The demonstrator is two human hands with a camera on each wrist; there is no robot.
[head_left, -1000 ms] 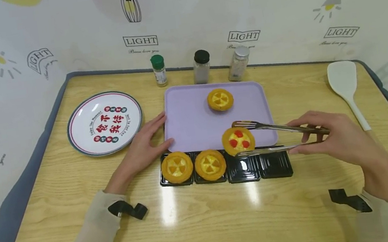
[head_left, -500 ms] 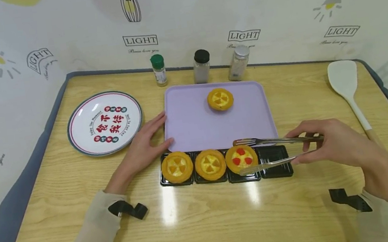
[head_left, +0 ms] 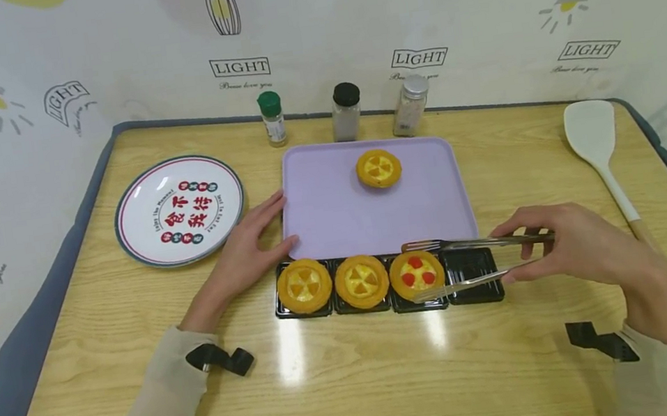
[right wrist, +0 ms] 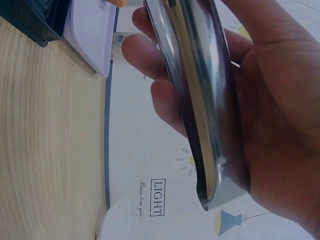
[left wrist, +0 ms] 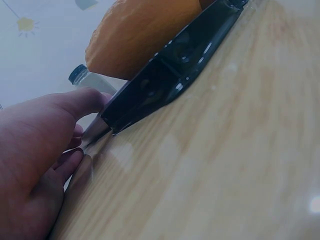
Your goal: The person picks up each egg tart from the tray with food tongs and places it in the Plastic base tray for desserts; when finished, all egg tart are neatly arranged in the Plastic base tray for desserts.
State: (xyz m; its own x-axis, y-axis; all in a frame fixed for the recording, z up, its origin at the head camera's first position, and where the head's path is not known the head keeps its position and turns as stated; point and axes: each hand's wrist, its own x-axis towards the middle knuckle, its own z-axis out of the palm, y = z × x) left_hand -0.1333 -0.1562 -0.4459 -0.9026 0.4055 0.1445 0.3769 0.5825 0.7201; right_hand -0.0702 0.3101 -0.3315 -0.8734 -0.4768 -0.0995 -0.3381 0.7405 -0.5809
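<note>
My right hand (head_left: pixel 585 242) holds metal tongs (head_left: pixel 484 243) with spread arms. One slotted tip is behind the tart with three red pieces (head_left: pixel 416 271), the other overlaps its front edge. This tart sits in the third compartment of the black plastic tray (head_left: pixel 472 277); two tarts with yellow-orange pieces (head_left: pixel 304 287) fill the compartments to its left. My left hand (head_left: pixel 250 247) grips the left edge of the lilac tray (head_left: pixel 326 202), thumb over the rim in the left wrist view and fingers lower at the side. Another tart (head_left: pixel 378 168) lies on the lilac tray.
A white plate with red lettering (head_left: pixel 144 212) lies at the left. Three shaker bottles stand behind the lilac tray, one with a green cap (head_left: pixel 273 121). A white spatula with a wooden handle (head_left: pixel 592 132) lies at the right, near the patterned wall.
The tongs lowered the tart with red pieces from over the lilac tray's front edge into the third compartment, and their arms spread apart. The left hand stayed in place.
</note>
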